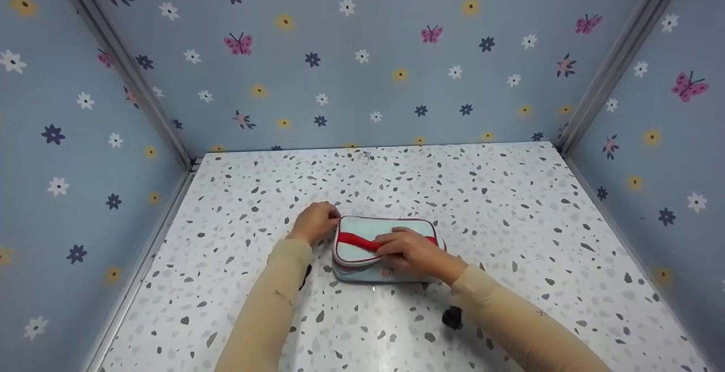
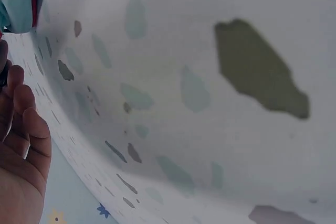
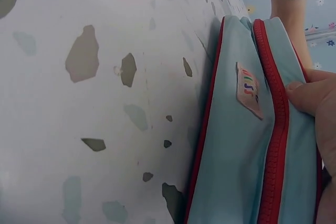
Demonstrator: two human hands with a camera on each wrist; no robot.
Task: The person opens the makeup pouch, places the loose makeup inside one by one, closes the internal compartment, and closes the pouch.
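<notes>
A pale blue zipper pouch point(image 1: 362, 273) with red piping, a red strap point(image 1: 354, 239) across its lid and a red zipper point(image 3: 278, 124) along its side stands on the table. My right hand point(image 1: 416, 252) holds it from above, fingers over the strap and lid. In the right wrist view the thumb point(image 3: 302, 94) presses just beside the zipper, which runs unparted here. At the pouch's left end my left hand point(image 1: 316, 222) pinches by the back corner, fingers curled; the left wrist view cuts off its fingertips. A small fabric label point(image 3: 248, 90) is sewn on the front.
The white speckled table point(image 1: 226, 281) is walled on three sides by blue flowered panels point(image 1: 362, 77). Small black devices point(image 1: 452, 317) are worn at both wrists, over beige sleeves point(image 1: 510, 321).
</notes>
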